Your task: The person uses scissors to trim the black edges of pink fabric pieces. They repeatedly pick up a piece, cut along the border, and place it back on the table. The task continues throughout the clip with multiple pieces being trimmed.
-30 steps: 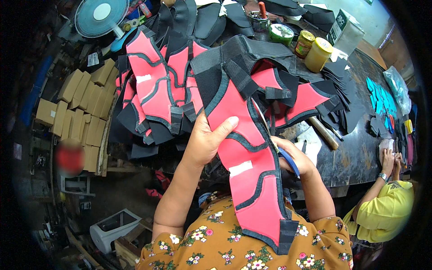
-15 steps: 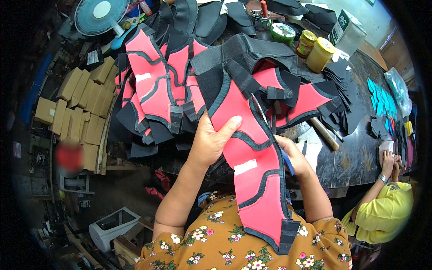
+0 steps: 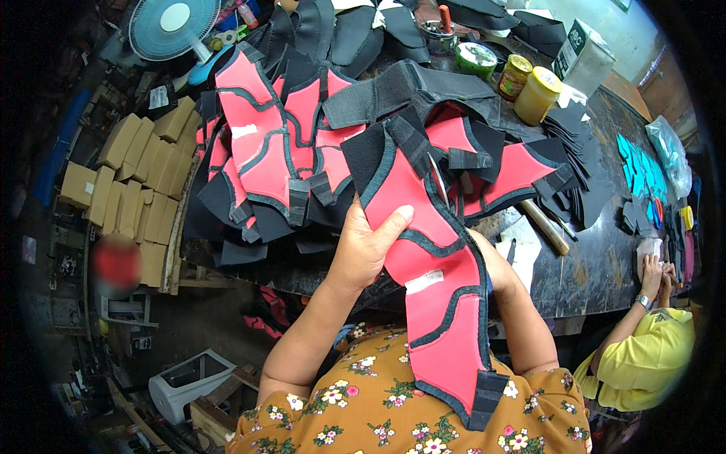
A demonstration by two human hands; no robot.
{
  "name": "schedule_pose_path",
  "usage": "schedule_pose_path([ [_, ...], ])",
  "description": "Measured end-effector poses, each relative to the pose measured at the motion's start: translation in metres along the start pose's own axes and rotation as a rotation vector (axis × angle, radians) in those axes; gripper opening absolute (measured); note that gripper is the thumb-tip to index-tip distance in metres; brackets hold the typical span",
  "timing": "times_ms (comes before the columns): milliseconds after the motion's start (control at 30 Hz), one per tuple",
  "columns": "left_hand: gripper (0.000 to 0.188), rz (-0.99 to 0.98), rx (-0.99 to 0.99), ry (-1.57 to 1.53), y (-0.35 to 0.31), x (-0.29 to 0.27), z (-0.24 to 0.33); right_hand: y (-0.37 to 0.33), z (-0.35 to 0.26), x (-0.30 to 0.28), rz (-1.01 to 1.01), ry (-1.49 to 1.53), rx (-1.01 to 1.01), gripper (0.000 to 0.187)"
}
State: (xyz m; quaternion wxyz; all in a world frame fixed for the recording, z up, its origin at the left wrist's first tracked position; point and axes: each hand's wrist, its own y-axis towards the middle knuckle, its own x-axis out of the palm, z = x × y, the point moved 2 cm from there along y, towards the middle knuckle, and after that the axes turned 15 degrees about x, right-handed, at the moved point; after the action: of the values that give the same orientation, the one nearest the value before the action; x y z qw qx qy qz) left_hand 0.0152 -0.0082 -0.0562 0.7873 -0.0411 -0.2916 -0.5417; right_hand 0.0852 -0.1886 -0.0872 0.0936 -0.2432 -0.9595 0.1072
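Note:
My left hand (image 3: 369,246) is closed on a pink fabric piece (image 3: 435,257) with black edging and a small white label, its thumb lying on top. The piece hangs down in front of my body, its lower black tab near my shirt. Behind its right edge my right hand (image 3: 495,261) is partly hidden. It grips scissors, whose metal blade (image 3: 439,180) shows beside the black edging near the top; the blue handle is almost wholly covered now. Just beyond lies a heap of similar pink and black pieces (image 3: 261,144) on the dark table (image 3: 590,280).
A hammer (image 3: 546,227) lies right of my hands, near stacked black pieces (image 3: 571,163). Jars, including a yellow one (image 3: 538,96), and a tin (image 3: 584,53) stand behind. Brown boxes (image 3: 128,174) and a fan (image 3: 174,26) are at left. A co-worker in yellow (image 3: 643,356) sits at right.
The held piece and my left hand have shifted slightly right and down. My right hand has slipped further behind the piece, and the blue scissor handle has gone mostly out of sight.

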Motion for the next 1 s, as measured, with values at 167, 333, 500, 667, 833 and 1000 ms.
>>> schedule_pose_path([
  [167,0.043,0.016,0.024,-0.026,0.0,0.001,0.003,-0.002,0.008,0.005,0.066,0.165,0.089,0.053],
  [333,0.043,0.043,0.036,-0.091,0.002,0.01,0.005,-0.004,0.013,0.008,0.086,0.234,0.066,0.052],
  [500,0.045,0.023,0.057,-0.078,0.021,-0.001,0.018,-0.008,0.01,0.003,0.029,0.231,0.08,0.053],
  [667,0.047,-0.04,0.137,0.058,0.021,0.004,0.011,0.001,0.004,0.005,0.009,0.239,0.083,0.06],
  [833,0.048,-0.056,0.184,0.154,0.018,0.008,0.009,0.003,0.001,0.005,-0.036,0.373,0.132,0.063],
  [1000,0.046,-0.012,0.16,0.005,0.017,0.012,0.011,0.005,0.018,0.008,0.111,0.301,0.052,0.056],
])
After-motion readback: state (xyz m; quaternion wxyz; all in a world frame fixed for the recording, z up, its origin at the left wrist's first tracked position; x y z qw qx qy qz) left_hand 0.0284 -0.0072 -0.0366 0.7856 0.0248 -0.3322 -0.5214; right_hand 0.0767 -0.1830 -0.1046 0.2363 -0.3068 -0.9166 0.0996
